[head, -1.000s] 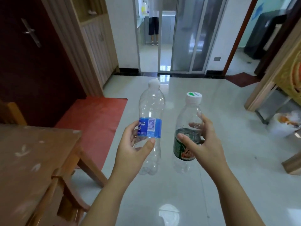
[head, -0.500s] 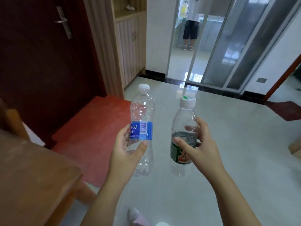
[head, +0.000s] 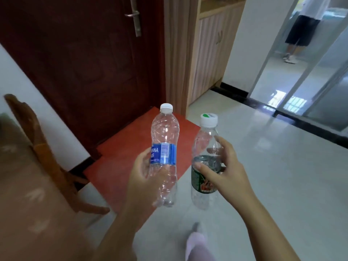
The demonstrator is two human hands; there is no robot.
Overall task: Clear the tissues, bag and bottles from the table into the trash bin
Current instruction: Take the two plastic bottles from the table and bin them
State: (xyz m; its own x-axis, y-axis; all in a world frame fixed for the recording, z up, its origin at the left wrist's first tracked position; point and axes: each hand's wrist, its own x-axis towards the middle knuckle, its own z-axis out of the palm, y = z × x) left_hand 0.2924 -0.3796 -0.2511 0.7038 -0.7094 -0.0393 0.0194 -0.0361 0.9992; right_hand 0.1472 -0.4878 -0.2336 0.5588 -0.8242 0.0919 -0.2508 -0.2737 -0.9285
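Open: tiled floor (head: 282, 176) ahead and right, wide passage. Left crowded: counter (head: 28, 194) edge, wooden chair (head: 43, 147) just beside it, against wall. Ahead, dark door (head: 84, 63) shut, cabinet (head: 211, 53) beside it. Far right, glass panels (head: 320, 87), person (head: 301, 31) beyond. Held blue-label bottle (head: 165, 132) and green-label bottle (head: 204, 193) close, slim gap between.

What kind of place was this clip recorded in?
Probably a home's entry or dining area: a dark red door with a red mat before it, a wooden cabinet beside it, and a wooden table and chair.
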